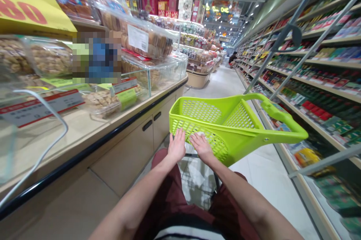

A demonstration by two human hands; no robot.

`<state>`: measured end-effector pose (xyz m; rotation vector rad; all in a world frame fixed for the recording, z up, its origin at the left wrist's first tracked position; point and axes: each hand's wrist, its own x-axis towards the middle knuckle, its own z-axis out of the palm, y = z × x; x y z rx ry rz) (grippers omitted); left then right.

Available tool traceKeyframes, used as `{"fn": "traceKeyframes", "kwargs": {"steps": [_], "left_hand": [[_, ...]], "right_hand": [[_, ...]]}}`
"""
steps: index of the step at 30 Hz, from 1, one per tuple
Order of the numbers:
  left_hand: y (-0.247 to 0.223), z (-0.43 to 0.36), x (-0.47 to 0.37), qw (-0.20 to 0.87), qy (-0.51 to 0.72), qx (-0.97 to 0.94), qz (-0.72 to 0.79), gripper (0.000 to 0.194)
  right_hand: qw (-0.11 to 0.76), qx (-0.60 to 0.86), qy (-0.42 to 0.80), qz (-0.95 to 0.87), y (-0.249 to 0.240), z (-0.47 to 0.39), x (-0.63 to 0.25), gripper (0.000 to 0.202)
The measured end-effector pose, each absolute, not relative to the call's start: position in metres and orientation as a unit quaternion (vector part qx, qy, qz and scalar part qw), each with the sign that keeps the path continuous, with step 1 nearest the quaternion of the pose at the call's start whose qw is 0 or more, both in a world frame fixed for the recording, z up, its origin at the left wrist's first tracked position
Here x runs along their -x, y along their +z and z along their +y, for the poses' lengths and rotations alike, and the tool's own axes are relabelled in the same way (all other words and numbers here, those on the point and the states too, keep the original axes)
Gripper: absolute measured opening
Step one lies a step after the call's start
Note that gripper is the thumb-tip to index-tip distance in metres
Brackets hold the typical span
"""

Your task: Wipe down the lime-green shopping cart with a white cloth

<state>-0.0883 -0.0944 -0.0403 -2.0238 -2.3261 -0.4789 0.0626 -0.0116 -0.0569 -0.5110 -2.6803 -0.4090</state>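
Note:
A lime-green plastic shopping cart basket [194, 129] with perforated sides stands in front of me, its handle [290, 125] pointing right. My left hand [177, 145] lies against the near side of the basket, close to its left end, fingers stretched out. Just to the right, my right hand [201, 147] rests on the same side panel with its fingers extended and flat. A small white patch, perhaps a tissue, shows at the right fingertips; I cannot tell what it is. The inside of the basket is partly visible through its open top.
On my left runs a display counter [124, 116] with clear packs of snacks [103, 99] and price signs. Tall stocked shelves [318, 93] line the right side. A person [232, 58] is far down the aisle. A white cable [53, 114] hangs at the left.

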Motion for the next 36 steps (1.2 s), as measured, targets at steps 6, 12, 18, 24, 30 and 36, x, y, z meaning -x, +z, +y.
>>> {"fn": "traceKeyframes", "kwargs": {"steps": [6, 12, 18, 24, 30, 36], "left_hand": [[-0.031, -0.089, 0.107, -0.003, -0.14, 0.623, -0.769, 0.071], [-0.039, -0.094, 0.12, 0.016, -0.13, 0.619, -0.774, 0.069], [-0.05, -0.1, 0.139, 0.017, -0.116, 0.591, -0.798, 0.067], [-0.049, -0.1, 0.153, 0.036, -0.119, 0.573, -0.81, 0.067], [-0.051, -0.107, 0.155, 0.04, -0.113, 0.579, -0.807, 0.067], [-0.049, -0.103, 0.148, 0.039, -0.121, 0.583, -0.803, 0.067]], "right_hand": [[0.26, 0.171, -0.157, -0.937, -0.001, -0.007, -0.006, 0.04], [0.163, 0.173, -0.136, -0.962, -0.045, 0.001, -0.002, 0.032], [0.163, 0.148, -0.122, -0.968, -0.045, -0.01, 0.017, 0.035], [0.217, 0.126, -0.143, -0.958, -0.003, 0.003, 0.074, 0.032], [0.144, 0.123, -0.171, -0.967, -0.042, -0.002, 0.049, 0.028], [0.167, 0.128, -0.173, -0.962, -0.03, -0.016, 0.02, 0.032]]}}
